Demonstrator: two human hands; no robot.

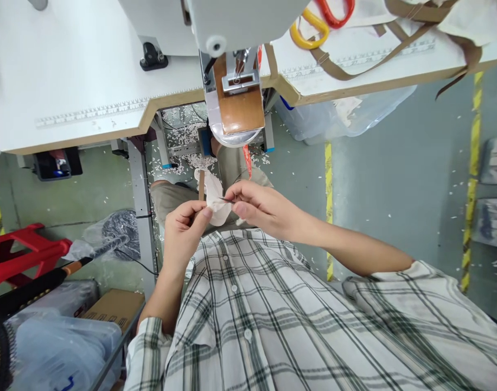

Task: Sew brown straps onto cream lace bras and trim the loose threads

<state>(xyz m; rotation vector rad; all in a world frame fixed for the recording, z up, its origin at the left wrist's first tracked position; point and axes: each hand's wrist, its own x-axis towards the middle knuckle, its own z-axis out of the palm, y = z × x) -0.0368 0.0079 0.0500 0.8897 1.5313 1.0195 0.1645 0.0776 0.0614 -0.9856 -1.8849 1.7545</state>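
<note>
Both your left hand (184, 231) and your right hand (268, 212) sit close together over your lap, below the table edge. Left: thumb and fingers pinched on the near-left edge of a small, soft white cloth piece (214, 190). Right: thumb and fingertips closed on a thin, dark, pointed tool (227, 200), its point aimed left over the cloth; can't tell if the tip touches. Tool type too small to tell.

Cloth is between your hands, over your lap, with a short flat brown strap (202, 184) along its left side.

Ahead of you, well apart from the cloth: a bulky white sewing machine (248, 24) with a glossy brown plate (241, 117) at its near end. A narrow orange-red ribbon (247, 158) hangs beneath. It stands at a white table with a bare wood edge (89, 60). To the right on that table: scissors with one yellow and one red handle loop (333, 23), near long flat brown straps (342, 74). Small white scraps (195, 162) litter the green-grey floor (374, 201) past your knees.
</note>
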